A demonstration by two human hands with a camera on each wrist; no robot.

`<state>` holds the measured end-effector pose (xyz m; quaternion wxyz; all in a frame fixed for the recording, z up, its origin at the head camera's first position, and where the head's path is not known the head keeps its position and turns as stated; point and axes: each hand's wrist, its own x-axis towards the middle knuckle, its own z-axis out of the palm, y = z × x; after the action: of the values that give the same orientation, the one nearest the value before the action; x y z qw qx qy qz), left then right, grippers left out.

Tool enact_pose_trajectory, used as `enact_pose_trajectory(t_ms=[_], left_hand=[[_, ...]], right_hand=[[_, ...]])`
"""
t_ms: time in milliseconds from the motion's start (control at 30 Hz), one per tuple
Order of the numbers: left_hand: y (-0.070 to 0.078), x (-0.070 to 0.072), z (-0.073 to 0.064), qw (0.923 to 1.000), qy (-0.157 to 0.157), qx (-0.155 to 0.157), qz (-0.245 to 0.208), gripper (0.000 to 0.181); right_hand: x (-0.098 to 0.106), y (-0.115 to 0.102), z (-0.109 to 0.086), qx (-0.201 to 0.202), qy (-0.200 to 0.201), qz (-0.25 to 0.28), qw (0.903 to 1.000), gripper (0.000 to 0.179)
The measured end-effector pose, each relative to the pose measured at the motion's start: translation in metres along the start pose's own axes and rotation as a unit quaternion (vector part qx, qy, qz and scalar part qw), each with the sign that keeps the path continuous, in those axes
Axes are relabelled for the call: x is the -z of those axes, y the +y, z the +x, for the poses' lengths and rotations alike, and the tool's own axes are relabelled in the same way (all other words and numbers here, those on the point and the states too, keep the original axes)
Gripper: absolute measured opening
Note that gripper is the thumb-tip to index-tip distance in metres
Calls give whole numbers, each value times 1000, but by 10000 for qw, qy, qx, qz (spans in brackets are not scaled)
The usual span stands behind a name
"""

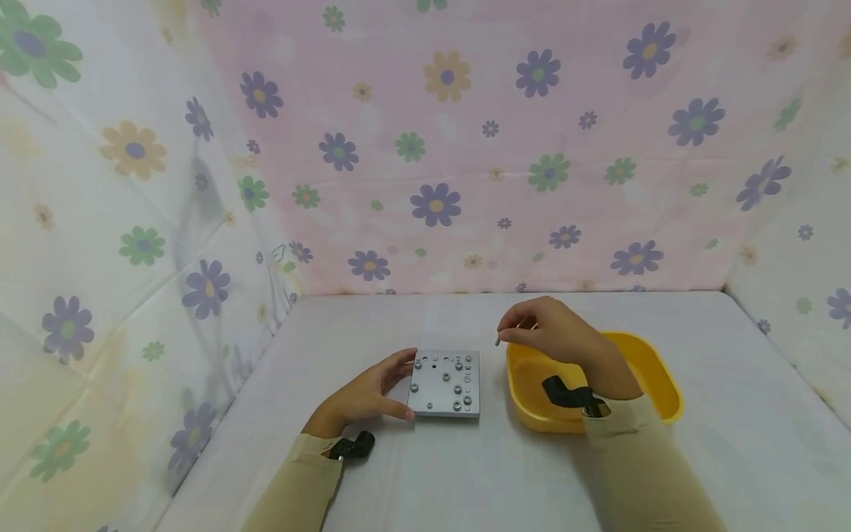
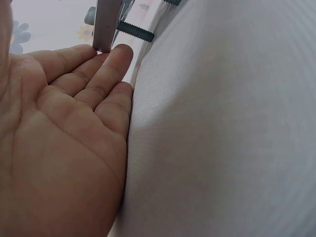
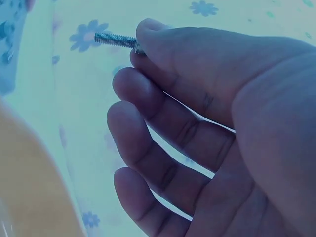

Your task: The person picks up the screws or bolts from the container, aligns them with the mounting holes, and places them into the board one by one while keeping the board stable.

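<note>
A square silver metal plate rests on the white table, with several socket-head screws and small holes in its top. Threaded screw ends stick out beneath it in the left wrist view. My left hand is at the plate's left side, thumb by the near corner and fingers by the far one; its fairly straight fingertips touch the edge. Raised above the far left rim of a yellow tray, my right hand pinches a small screw by its head between thumb and index finger, threads pointing outward.
The yellow tray stands right of the plate, partly covered by my right forearm; its contents are hard to make out. Flower-printed cloth hangs behind the table and along both sides. A black wrist mount sits on my right wrist.
</note>
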<state>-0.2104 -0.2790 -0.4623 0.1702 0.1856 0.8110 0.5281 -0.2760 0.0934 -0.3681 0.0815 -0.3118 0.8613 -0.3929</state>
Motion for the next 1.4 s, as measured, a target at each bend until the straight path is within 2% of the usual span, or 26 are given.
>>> enact_pose_trajectory(t_ms=[300,533,900,1033,1400], left_hand=[[0,1,-2,9999,25,91,42,115],[2,1,-3,9999,51,113,114,116],[-2,1,1,9998,30,107,192,116],[-2,2,2,9998,17,42,215,116],[-2,2,2,9996,4,154,237,119]], right_hand=[[-14,-24,13,118,283,65,9995,5],[-35,-26,22,269,662,-148,9973,6],[-67,-32,33,397,903,-353,9945,3],[-77,-36,37,285,904,-434,9945,3],[-105,-40,44,-264,1010,-774,9915,6]])
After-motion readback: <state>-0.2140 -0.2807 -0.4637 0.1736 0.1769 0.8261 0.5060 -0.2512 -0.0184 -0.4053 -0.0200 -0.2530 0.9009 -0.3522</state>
